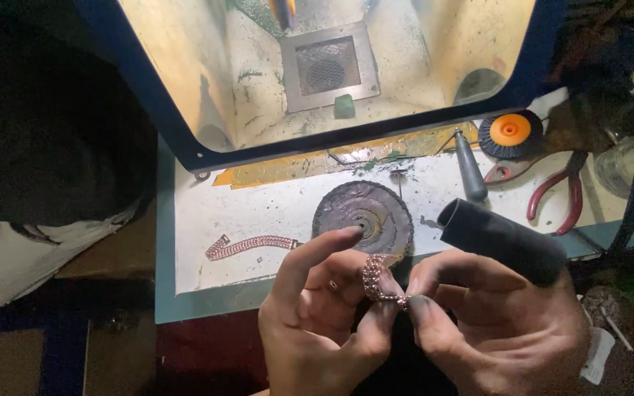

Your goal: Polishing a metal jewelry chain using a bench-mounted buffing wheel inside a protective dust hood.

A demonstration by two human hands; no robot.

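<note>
1. Both hands hang just past the near edge of the white counter [207,220], over a dark gap below it. There is open room to the left of the hands, where the counter's near strip is bare.
2. Behind the hands, a lit polishing box [332,66] with a blue rim closes off the far side of the counter. Its floor holds a square metal grate [326,67] and a small green block [343,106].
3. A round dark buffing wheel [365,213] lies flat on the counter just beyond the fingertips, so little free room is left straight ahead.
4. To the right lie a dark-handled tool [469,170], a black brush wheel with an orange hub [510,133] and red-handled pliers [563,187], crowding that side.
5. The left hand [317,323] pinches a rose-coloured chain bracelet [377,282] between thumb and fingers, the index finger stretched out above it.
6. The right hand [500,323] pinches the bracelet's lower end with thumb and forefinger. A black cylinder [504,240] is tucked in the same grip, pointing up and left.
7. A second chain strip [247,246] lies on the counter, left of the wheel and well apart from the hands.
</note>
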